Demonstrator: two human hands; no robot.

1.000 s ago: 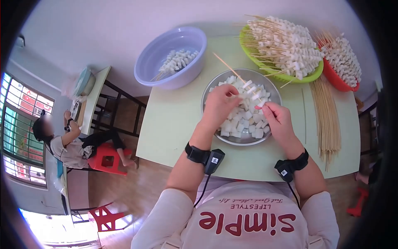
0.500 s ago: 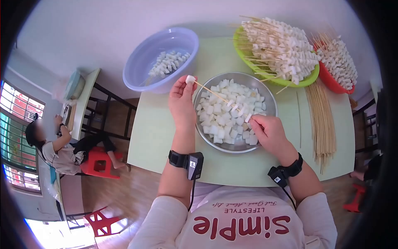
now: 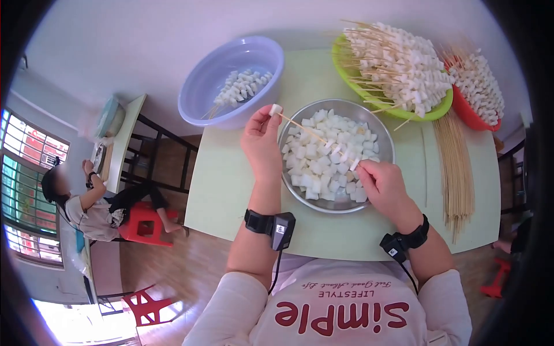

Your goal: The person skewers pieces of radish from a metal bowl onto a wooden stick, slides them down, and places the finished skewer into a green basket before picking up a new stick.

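Note:
My left hand [image 3: 262,138] pinches a white food cube [image 3: 276,109] at the tip of a thin wooden skewer [image 3: 303,127]. Closed round the skewer's other end is my right hand [image 3: 384,181]. Several white pieces [image 3: 340,154] sit threaded along the skewer near the right hand, spaced apart. The skewer slants over a round metal bowl [image 3: 391,138], which is heaped with loose white cubes [image 3: 314,167]. What exactly lies under the right fingers is hidden.
A lavender basin [image 3: 193,86] at back left holds filled skewers. Loaded skewers pile in a green basin [image 3: 443,111] and a red basin [image 3: 482,123] at back right. Bare sticks [image 3: 455,179] lie on the table's right. A person [image 3: 86,210] sits at another table on the left.
The camera view has shifted slightly, moving the scene a little to the right. Both hands keep nearly the same hold on the cube and skewer.

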